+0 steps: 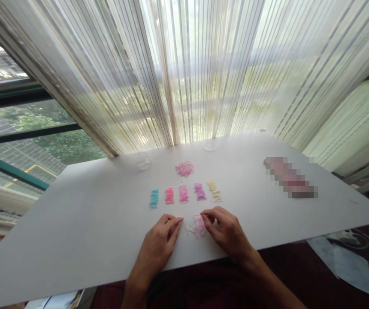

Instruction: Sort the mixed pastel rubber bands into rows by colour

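Where the striped sheer curtain [204,64] hangs far beyond both hands, it covers most of the window [26,128], whose dark frame shows bare well off to the left of the left hand. The white counter [75,223] spreads under and around the hands, and its near edge runs just beneath the wrists. A long blurred object [289,177] lies on it well to the right of the right hand and somewhat beyond it, while some papers [348,262] sit lower down, off the counter's edge, further right again. The left hand [160,242] rests palm down with its fingers stretched out and loose, holding nothing, the tips pointing at a loose mixed pile [198,226] of tiny coloured bands just beside them. The right hand [228,234] is curled over the right side of that pile with its fingertips touching it; whether they pinch a band is too small to tell. So the pile lies between the 2 hands, on the counter. Just beyond the hands runs a row of 5 sorted clusters, left to right: teal cluster [154,198], red cluster [169,195], pink cluster [183,193], purple cluster [199,191] and yellow cluster [214,190], each apart from its neighbour. Beyond the row lies a second mixed heap [184,168]. Furthest from the hands are 2 clear round pieces, the left clear piece [143,161] and the right clear piece [210,146].
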`<control>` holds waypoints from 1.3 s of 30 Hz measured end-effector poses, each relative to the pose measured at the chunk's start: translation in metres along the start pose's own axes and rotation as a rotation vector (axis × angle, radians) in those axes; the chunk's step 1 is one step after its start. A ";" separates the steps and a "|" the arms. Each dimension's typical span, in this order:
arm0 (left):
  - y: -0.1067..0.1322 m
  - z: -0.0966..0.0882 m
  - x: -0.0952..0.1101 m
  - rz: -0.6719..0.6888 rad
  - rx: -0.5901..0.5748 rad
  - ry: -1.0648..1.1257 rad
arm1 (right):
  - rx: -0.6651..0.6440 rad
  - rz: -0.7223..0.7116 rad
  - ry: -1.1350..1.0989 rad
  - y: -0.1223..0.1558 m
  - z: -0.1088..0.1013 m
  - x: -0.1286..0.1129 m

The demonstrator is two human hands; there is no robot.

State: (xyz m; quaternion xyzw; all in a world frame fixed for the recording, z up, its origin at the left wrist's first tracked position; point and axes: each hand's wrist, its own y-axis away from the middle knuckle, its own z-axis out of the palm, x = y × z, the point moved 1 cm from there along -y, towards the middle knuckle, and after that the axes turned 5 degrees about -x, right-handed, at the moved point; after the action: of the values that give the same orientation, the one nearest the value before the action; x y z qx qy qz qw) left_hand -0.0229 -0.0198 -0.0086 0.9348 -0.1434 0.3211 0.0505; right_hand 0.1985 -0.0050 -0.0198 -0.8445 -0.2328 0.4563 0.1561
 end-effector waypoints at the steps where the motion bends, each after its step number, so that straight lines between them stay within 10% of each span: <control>1: 0.001 -0.001 0.001 0.007 -0.027 0.000 | 0.003 0.004 0.004 0.000 0.000 0.000; 39: -0.005 0.033 0.008 0.180 0.178 0.245 | -0.080 -0.030 -0.026 0.001 0.003 0.002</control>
State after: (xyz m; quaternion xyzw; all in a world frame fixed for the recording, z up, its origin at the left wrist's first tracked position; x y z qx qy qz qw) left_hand 0.0044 -0.0227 -0.0298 0.8728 -0.1901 0.4473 -0.0443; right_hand 0.1972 -0.0051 -0.0230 -0.8404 -0.2653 0.4554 0.1260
